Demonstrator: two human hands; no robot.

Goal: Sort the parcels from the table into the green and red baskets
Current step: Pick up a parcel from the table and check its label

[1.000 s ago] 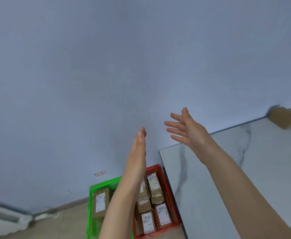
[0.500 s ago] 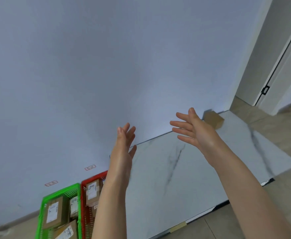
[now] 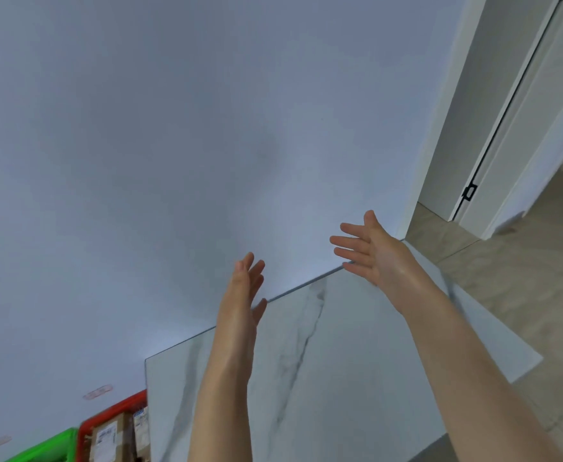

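Reaching over marble table [image 3: 357, 361]: left hand [image 3: 240, 295], right hand [image 3: 373, 251] both raised, fingers straight and spread, holding nothing; red basket [image 3: 113, 415] holds parcels [image 3: 106, 438]

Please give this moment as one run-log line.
left hand: open, empty | right hand: open, empty | both raised over table | red basket: parcels inside | green basket: only rim in view

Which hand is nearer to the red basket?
Left. The left hand is raised to the right of the red basket; the right hand is farther right.
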